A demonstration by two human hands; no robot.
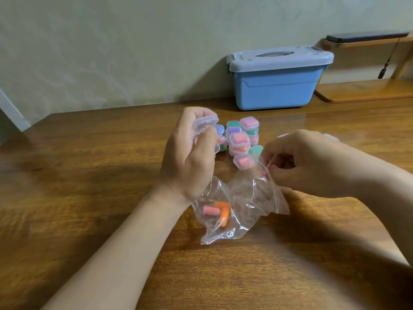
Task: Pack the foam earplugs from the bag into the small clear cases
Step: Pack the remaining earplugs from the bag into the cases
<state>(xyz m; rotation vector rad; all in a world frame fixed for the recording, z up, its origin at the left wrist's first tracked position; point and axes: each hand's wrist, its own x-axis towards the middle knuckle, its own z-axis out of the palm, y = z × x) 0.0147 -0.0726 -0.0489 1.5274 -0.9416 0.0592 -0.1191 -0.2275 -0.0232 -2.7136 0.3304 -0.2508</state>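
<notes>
Your left hand (pixel 190 153) is raised over the middle of the counter (pixel 89 175), its fingers curled round a small clear case (pixel 204 125) whose lid looks swung open. Your right hand (pixel 301 159) is to the right of it, its fingertips pinching the upper edge of the clear plastic bag (pixel 252 198), which sags down onto the counter between your two wrists. At the bag's near left end lie a pink earplug (pixel 210 210) and an orange earplug (pixel 224 217), touching each other. Just beyond your hands, a cluster of filled cases (pixel 240 139) sits stacked, showing pink, green, blue and purple foam. Far right, against the wall, stands a blue storage box (pixel 277 86) with a grey lid, beside a wooden stand (pixel 366 90).
</notes>
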